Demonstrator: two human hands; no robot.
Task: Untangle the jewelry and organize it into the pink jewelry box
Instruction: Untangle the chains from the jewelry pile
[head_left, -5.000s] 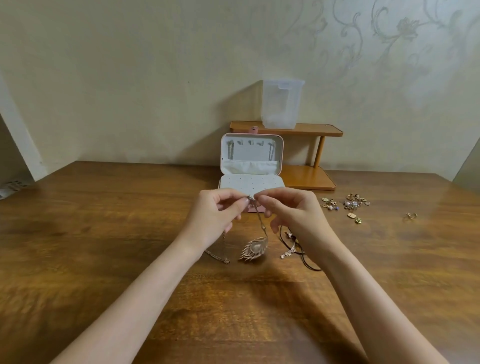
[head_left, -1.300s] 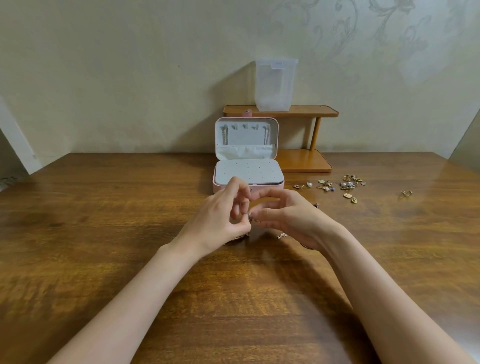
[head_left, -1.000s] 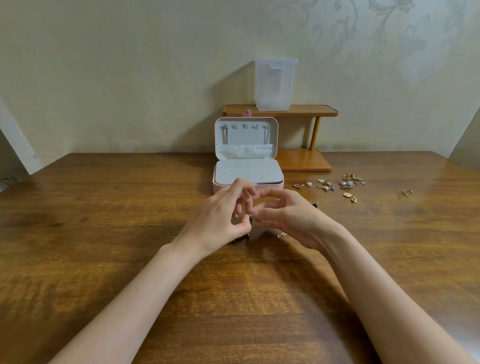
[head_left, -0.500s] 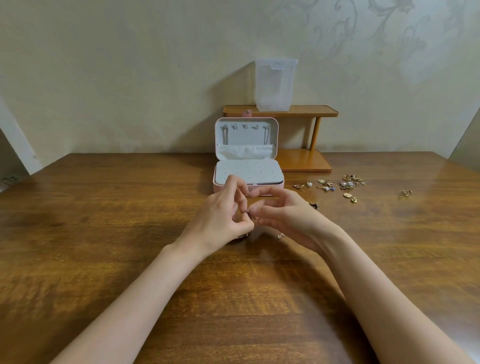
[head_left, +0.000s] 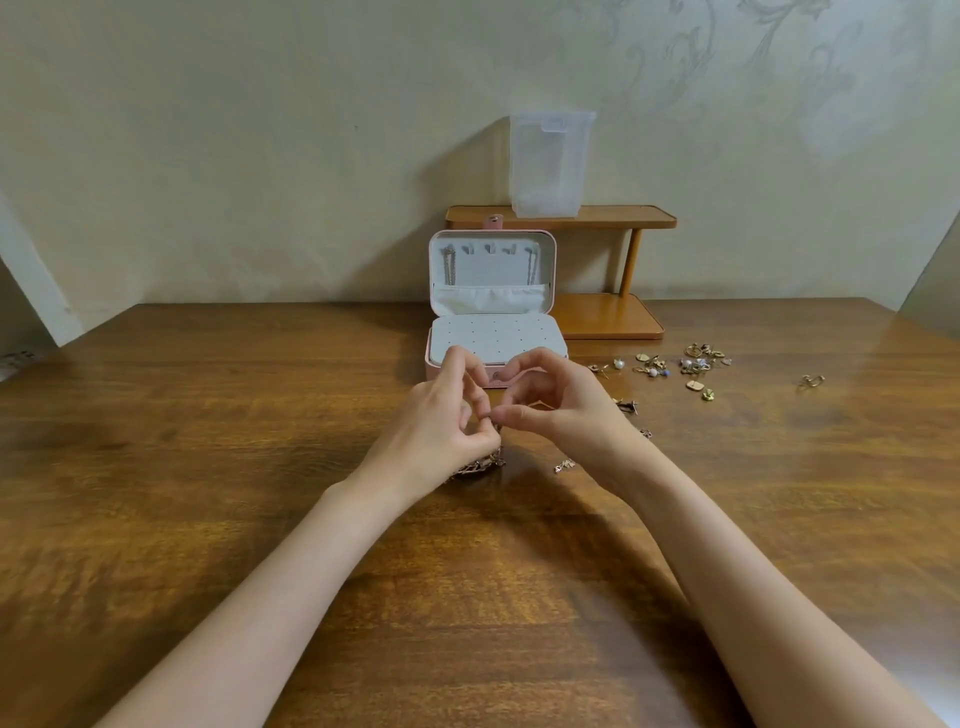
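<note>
The pink jewelry box (head_left: 431, 358) stands open at the table's middle back, its white lid lining holding hanging chains. Just in front of it my left hand (head_left: 441, 421) and my right hand (head_left: 561, 405) meet fingertip to fingertip, both pinching a thin gold necklace chain at the same spot. The necklace's gold pendant (head_left: 475, 466) lies on the wood, partly hidden under my left hand. A small charm (head_left: 563, 466) lies below my right hand, and the rest of that tangle is hidden by my wrist.
Several loose gold earrings and charms (head_left: 675, 366) are scattered right of the box, with one piece (head_left: 811, 381) farther right. A wooden two-tier shelf (head_left: 613, 317) stands behind against the wall, carrying a clear plastic container (head_left: 550, 163).
Since five seconds ago my hands have lowered the necklace so its pendant lies on the table. Over the last second my fingers shifted only slightly at the pinch point.
</note>
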